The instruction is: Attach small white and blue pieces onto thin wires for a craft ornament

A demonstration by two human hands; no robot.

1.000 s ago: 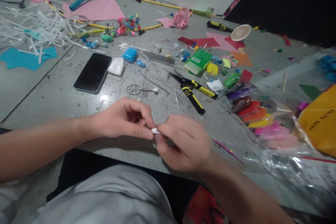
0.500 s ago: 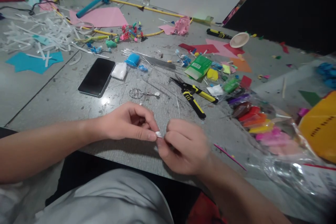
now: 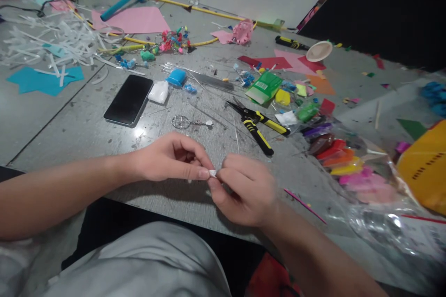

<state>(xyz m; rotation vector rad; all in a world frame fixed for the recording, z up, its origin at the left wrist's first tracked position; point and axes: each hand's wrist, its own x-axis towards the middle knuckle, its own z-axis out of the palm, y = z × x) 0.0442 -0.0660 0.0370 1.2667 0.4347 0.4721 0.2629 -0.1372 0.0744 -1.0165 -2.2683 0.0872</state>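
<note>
My left hand (image 3: 170, 158) and my right hand (image 3: 244, 188) meet over the near edge of the grey table (image 3: 87, 125). Both pinch a tiny white piece (image 3: 212, 173) between thumb and fingertips; it looks like soft clay, though it is too small to be sure. The other fingers of both hands are curled in. Just beyond the hands lie a small wire mesh piece (image 3: 181, 122) and yellow-handled pliers (image 3: 258, 125).
A black phone (image 3: 128, 100) lies to the left, with white (image 3: 158, 92) and blue clay lumps (image 3: 176, 77) beside it. A clear bag of coloured clay sticks (image 3: 341, 158) sits to the right. Paper scraps, white strips and thin wires (image 3: 209, 81) litter the far side.
The hands have stayed together on the white piece, the fingers shifting slightly round it. The view has moved a little.
</note>
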